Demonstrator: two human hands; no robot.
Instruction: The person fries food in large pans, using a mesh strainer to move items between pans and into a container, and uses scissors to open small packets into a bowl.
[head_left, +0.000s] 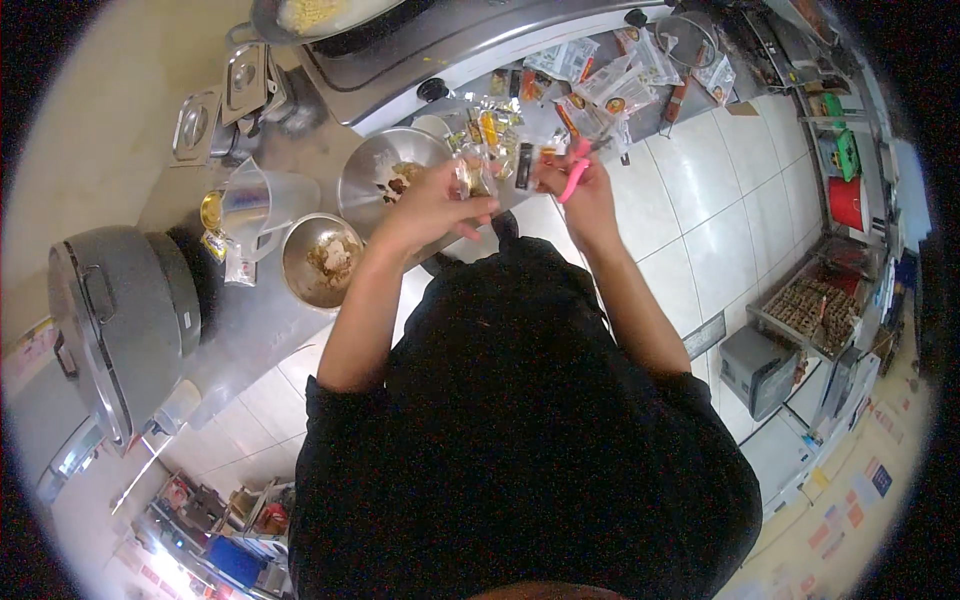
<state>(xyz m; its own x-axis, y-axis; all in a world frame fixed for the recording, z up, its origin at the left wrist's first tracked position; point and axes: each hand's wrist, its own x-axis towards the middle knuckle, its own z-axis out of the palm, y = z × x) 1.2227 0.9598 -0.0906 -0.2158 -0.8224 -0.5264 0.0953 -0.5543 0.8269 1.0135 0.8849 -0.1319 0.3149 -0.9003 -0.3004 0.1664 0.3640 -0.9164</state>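
My left hand [436, 204] is closed on a small clear sachet [474, 177], pinched at the fingertips beside a large steel bowl. Brownish and white ingredients lie in that large bowl [352, 180]. In my right hand [588, 192] is a pair of scissors [577, 172] with pink handles, the blades pointing up and to the right. A small packet with a black strip [525, 166] is at that hand's fingertips, between my two hands. A smaller steel bowl [292, 262] with pale powder and brown bits stands nearer, left of my left forearm.
Several sachets [490, 128] and opened plastic packets [610, 90] lie scattered along the counter beyond my hands. A clear measuring jug [262, 195], metal lids [196, 128] and a big grey cooker [125, 320] stand on the left. A pan of noodles [312, 14] sits at the far left.
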